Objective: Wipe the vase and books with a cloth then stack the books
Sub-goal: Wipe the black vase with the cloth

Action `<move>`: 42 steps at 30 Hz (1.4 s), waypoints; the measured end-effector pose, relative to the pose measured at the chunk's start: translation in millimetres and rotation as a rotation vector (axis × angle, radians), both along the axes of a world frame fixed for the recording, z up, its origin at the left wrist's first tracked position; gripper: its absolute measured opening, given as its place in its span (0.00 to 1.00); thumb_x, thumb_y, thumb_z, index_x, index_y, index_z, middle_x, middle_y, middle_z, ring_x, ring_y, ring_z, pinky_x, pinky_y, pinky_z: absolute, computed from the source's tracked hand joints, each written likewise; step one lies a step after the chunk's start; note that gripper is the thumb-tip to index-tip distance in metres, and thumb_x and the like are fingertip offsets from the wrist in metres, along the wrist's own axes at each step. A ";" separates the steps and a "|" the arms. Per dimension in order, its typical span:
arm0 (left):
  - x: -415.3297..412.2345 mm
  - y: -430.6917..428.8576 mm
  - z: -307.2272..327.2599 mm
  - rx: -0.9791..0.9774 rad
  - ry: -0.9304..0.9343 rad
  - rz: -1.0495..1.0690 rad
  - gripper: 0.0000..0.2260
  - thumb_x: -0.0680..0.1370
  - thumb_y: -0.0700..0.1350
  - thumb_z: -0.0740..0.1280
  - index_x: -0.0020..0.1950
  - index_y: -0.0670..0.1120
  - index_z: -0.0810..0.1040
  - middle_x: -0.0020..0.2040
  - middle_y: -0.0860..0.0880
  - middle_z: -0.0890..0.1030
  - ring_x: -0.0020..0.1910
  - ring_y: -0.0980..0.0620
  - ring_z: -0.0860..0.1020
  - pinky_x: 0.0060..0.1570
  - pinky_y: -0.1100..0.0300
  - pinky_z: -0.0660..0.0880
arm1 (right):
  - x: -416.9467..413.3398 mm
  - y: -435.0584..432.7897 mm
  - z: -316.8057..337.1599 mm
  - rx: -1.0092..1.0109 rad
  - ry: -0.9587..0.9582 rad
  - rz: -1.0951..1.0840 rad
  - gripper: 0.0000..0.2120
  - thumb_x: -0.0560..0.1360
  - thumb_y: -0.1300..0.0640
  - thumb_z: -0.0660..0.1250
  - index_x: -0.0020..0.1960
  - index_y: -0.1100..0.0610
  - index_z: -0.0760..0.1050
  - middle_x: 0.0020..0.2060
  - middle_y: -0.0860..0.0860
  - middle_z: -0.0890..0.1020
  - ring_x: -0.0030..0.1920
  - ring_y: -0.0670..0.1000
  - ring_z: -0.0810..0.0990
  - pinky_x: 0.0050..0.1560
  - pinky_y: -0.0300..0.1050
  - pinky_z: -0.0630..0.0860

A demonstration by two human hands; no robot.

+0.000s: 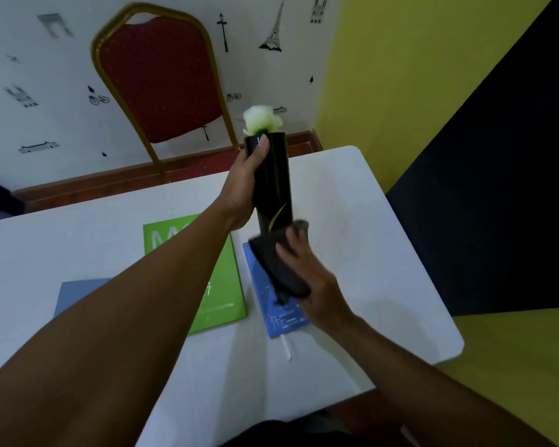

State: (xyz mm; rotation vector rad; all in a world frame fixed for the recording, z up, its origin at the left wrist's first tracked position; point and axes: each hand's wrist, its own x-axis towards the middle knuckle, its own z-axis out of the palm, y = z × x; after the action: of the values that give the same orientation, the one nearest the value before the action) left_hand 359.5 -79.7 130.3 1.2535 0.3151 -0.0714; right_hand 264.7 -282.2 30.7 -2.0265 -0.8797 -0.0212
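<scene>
My left hand (244, 185) grips a tall black vase (271, 179) with a white flower (261, 121) in it, lifted above the white table (384, 253). A dark grey cloth (276, 266) is pressed against the vase's lower end by my right hand (313, 282), which holds it. Three books lie flat on the table below: a green one (220, 285) in the middle, a blue one (278, 314) to its right with a white ribbon marker, and a pale blue one (78, 295) on the left, partly hidden by my left forearm.
A red chair (158, 82) with a gold frame stands beyond the table's far edge against a patterned white wall. A yellow and dark wall (465, 140) runs close along the table's right side.
</scene>
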 end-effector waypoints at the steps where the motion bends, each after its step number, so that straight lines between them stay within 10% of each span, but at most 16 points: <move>1: 0.7 1.5 -2.6 0.010 0.000 0.002 0.25 0.81 0.60 0.62 0.74 0.48 0.70 0.67 0.44 0.79 0.66 0.46 0.79 0.68 0.46 0.74 | -9.8 -8.4 -7.6 -0.021 0.002 0.026 0.29 0.79 0.71 0.65 0.79 0.61 0.66 0.83 0.56 0.59 0.83 0.61 0.55 0.81 0.51 0.60; 9: -1.7 -16.8 -9.5 0.023 0.038 -0.107 0.30 0.81 0.63 0.58 0.73 0.41 0.71 0.68 0.36 0.77 0.66 0.41 0.79 0.65 0.47 0.76 | 45.1 21.7 32.6 0.264 0.217 -0.229 0.36 0.75 0.67 0.62 0.81 0.49 0.64 0.80 0.50 0.66 0.80 0.49 0.66 0.78 0.42 0.66; 13: -1.1 -27.7 -8.6 0.014 0.075 -0.144 0.26 0.84 0.64 0.53 0.73 0.51 0.74 0.69 0.47 0.80 0.68 0.48 0.78 0.66 0.46 0.74 | 90.4 30.1 57.6 0.345 0.364 -0.380 0.40 0.71 0.68 0.58 0.77 0.38 0.67 0.74 0.44 0.76 0.73 0.40 0.73 0.74 0.38 0.70; 17: 5.7 -34.3 -4.6 0.129 0.050 -0.098 0.24 0.84 0.63 0.52 0.70 0.52 0.77 0.61 0.54 0.85 0.59 0.56 0.83 0.54 0.52 0.82 | 85.6 24.9 61.7 0.356 0.303 -0.339 0.40 0.67 0.67 0.56 0.78 0.46 0.68 0.77 0.45 0.71 0.77 0.41 0.69 0.75 0.37 0.68; 21: 10.4 -37.7 -2.2 0.123 0.039 -0.003 0.27 0.85 0.60 0.52 0.66 0.39 0.76 0.61 0.33 0.81 0.61 0.37 0.80 0.65 0.39 0.75 | 58.1 14.9 44.0 0.270 0.147 -0.241 0.38 0.68 0.71 0.58 0.78 0.58 0.68 0.81 0.54 0.65 0.80 0.49 0.65 0.77 0.42 0.68; 25: 12.4 -35.1 -5.4 0.129 0.038 0.035 0.25 0.84 0.62 0.51 0.51 0.52 0.85 0.47 0.42 0.86 0.47 0.44 0.84 0.52 0.45 0.80 | 2.6 -3.7 7.8 0.109 0.052 -0.179 0.33 0.74 0.74 0.66 0.78 0.62 0.68 0.81 0.58 0.64 0.79 0.56 0.68 0.74 0.54 0.74; 36: -0.2 -53.3 -4.7 0.177 -0.062 -0.267 0.30 0.82 0.67 0.43 0.71 0.55 0.75 0.66 0.49 0.81 0.66 0.50 0.79 0.68 0.46 0.74 | 72.0 21.0 63.0 0.457 0.271 -0.530 0.41 0.68 0.77 0.57 0.77 0.51 0.70 0.78 0.48 0.70 0.76 0.35 0.65 0.72 0.29 0.65; 42: 2.4 -47.5 -6.7 0.131 0.019 -0.134 0.30 0.77 0.69 0.59 0.68 0.49 0.77 0.62 0.46 0.84 0.60 0.48 0.83 0.63 0.46 0.78 | 63.8 15.0 61.1 0.394 0.277 -0.392 0.41 0.68 0.77 0.58 0.78 0.54 0.68 0.78 0.50 0.70 0.79 0.46 0.67 0.77 0.48 0.70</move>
State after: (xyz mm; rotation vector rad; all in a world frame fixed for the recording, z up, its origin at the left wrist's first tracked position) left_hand 361.9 -127.2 123.6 1.4038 0.2549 -0.1797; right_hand 328.4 -267.3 91.8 -1.7448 -0.2699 -0.1192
